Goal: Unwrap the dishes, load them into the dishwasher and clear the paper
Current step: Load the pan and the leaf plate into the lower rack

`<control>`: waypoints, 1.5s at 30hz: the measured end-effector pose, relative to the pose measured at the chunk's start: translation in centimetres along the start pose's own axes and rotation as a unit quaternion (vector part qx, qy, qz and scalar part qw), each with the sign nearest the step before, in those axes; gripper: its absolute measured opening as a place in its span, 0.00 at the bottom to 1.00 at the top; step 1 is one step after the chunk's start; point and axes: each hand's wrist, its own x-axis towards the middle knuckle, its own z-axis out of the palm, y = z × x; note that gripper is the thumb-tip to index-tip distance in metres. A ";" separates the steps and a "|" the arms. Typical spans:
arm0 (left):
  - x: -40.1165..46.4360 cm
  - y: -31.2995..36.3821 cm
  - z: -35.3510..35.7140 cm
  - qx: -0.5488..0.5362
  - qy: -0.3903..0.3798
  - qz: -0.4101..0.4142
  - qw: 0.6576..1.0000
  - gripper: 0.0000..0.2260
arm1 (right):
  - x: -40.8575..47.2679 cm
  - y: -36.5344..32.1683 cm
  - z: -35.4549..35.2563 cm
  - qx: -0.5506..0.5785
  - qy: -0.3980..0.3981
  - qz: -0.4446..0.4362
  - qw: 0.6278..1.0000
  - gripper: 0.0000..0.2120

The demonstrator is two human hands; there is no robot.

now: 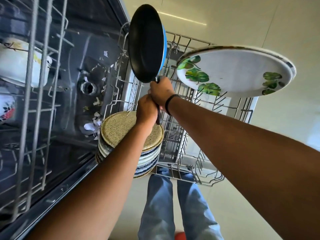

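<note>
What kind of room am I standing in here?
Most likely a home kitchen: an open dishwasher with its lower rack pulled out, a frying pan held by both hands, and stacked plates in the rack.

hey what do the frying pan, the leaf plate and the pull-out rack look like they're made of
Black frying pan with blue outside: likely metal with a matte non-stick coating; dull dark inside, glossy blue rim.
White round plate with green leaf prints: ceramic or melamine; smooth, faint sheen, cannot tell which.
Grey wire lower rack: thin metal wire, probably coated; uniform grey tines.
</note>
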 end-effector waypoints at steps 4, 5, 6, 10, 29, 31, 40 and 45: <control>0.7 -0.1 -1.5 0.061 -0.024 0.042 0.997 0.13 | -0.6 1.2 -2.5 -0.035 -0.012 -0.022 0.999 0.12; 1.1 0.1 -1.9 0.046 0.001 0.048 0.998 0.11 | -0.8 1.9 -3.4 -0.063 -0.017 -0.038 0.997 0.13; 1.6 0.4 -2.4 0.016 0.030 0.051 0.998 0.09 | -1.0 2.7 -4.1 -0.088 -0.022 -0.054 0.994 0.14; 3.6 2.3 -4.6 -0.238 0.069 -0.017 0.969 0.14 | -0.9 5.1 -7.4 -0.142 -0.022 -0.113 0.983 0.18; 4.2 3.5 0.4 -0.229 -0.048 -0.138 0.962 0.05 | 2.5 10.7 -18.1 -0.306 0.051 -0.093 0.946 0.22; 4.2 3.7 0.8 -0.242 -0.037 -0.139 0.960 0.04 | 2.5 10.9 -17.9 -0.333 0.041 -0.090 0.938 0.20; 3.7 2.4 1.6 -0.213 -0.023 -0.148 0.966 0.05 | 1.3 12.4 -16.5 -0.370 0.041 -0.081 0.925 0.21; 3.5 2.8 2.0 -0.227 -0.020 -0.144 0.963 0.04 | 1.5 12.9 -16.1 -0.350 0.043 -0.060 0.934 0.20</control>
